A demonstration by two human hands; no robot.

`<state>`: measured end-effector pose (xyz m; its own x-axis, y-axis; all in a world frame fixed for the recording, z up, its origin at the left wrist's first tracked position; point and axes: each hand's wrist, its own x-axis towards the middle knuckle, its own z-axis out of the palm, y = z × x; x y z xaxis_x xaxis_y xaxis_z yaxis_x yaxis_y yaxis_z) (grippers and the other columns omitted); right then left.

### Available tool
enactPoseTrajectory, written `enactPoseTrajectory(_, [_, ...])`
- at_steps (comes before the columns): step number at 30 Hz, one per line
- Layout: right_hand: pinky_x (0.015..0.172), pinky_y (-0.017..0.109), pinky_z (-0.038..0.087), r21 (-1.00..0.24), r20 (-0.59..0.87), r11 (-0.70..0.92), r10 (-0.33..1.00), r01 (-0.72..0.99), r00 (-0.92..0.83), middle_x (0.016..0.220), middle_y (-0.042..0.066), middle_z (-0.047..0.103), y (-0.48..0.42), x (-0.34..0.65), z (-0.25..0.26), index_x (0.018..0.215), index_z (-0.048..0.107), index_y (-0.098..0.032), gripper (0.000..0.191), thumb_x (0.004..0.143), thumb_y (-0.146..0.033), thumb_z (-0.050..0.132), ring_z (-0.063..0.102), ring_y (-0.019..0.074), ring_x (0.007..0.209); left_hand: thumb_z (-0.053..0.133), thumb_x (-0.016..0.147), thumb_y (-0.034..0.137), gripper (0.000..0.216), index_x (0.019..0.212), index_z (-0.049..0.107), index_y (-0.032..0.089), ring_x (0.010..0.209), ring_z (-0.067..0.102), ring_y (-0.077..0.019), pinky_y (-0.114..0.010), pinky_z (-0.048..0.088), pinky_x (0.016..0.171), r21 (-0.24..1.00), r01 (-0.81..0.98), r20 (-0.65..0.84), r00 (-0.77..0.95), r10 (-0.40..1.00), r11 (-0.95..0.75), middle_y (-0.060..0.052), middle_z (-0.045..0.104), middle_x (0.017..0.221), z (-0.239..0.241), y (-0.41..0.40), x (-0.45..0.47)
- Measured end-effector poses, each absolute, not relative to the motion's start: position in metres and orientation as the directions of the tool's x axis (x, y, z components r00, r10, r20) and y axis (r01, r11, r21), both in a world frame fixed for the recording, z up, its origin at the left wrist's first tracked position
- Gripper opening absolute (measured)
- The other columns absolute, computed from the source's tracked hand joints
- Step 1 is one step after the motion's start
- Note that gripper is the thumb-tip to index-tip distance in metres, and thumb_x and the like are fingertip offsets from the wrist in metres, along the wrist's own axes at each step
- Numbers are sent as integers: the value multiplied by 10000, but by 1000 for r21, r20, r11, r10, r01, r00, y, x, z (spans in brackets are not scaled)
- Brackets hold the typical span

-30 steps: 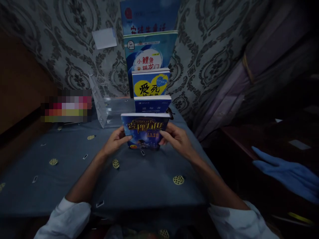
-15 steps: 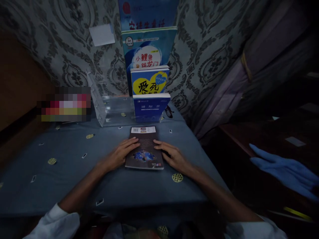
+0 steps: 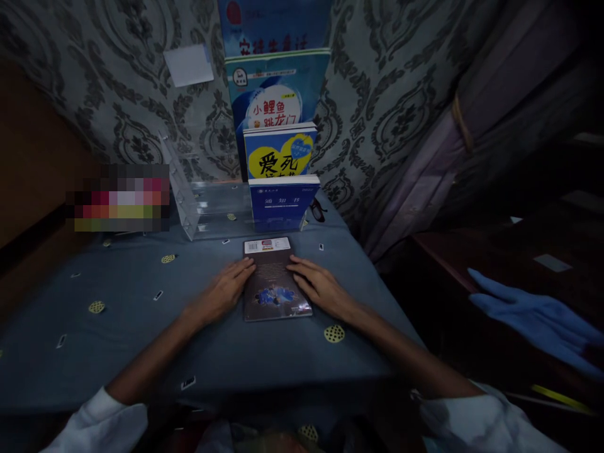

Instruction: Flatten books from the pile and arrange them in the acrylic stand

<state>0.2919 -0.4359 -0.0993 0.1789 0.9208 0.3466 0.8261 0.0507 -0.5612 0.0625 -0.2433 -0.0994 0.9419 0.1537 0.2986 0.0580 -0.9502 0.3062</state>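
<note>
A dark-covered book lies flat on the table, with a white barcode label at its far end and a blue picture lower down. My left hand rests along its left side, fingers stretched out and fingertips on the edge. On the opposite side, my right hand lies with extended fingers touching the right part of the cover. Just beyond the book stands a clear acrylic rack with a blue booklet, a blue-and-yellow book, a teal book and a taller blue book.
Blue patterned cloth covers the table. Eyeglasses lie beside the rack. A pixelated stack is at left. To the right are a tied curtain and a blue glove shape over a dark surface. A white card hangs behind.
The book has turned slightly, its near end swinging right. My left fingers have slid from over the cover to its left edge. The whole view has shifted a little.
</note>
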Motion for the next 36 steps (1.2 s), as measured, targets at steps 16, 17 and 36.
enactPoseTrajectory(16, [1108, 531, 470, -651, 404, 7, 850, 759, 338, 1424, 147, 599, -409, 297, -114, 1253, 692, -189, 369, 955, -257, 486, 582, 293, 1306, 411, 1012, 331, 451, 1380, 554, 113, 1431, 447, -281, -499, 325, 1210, 343, 194, 254, 923, 289, -919, -169, 542, 1477, -96, -213, 109])
enactPoseTrajectory(17, [1108, 525, 472, -652, 409, 12, 847, 758, 339, 1423, 138, 601, -409, 297, -114, 1254, 691, -199, 367, 953, -255, 488, 582, 287, 1306, 419, 1010, 327, 442, 1380, 555, 127, 1431, 448, -275, -492, 325, 1211, 341, 183, 259, 925, 279, -922, -159, 550, 1471, -96, -213, 112])
enactPoseTrajectory(36, [1130, 521, 444, -675, 393, 20, 855, 738, 337, 1424, 154, 595, -409, 299, -113, 1285, 664, -184, 392, 943, -214, 476, 568, 284, 1322, 381, 1023, 281, 462, 1428, 517, 105, 1430, 454, -235, -406, 337, 1193, 327, -35, 208, 977, 36, -944, -152, 508, 1512, -92, -228, 189])
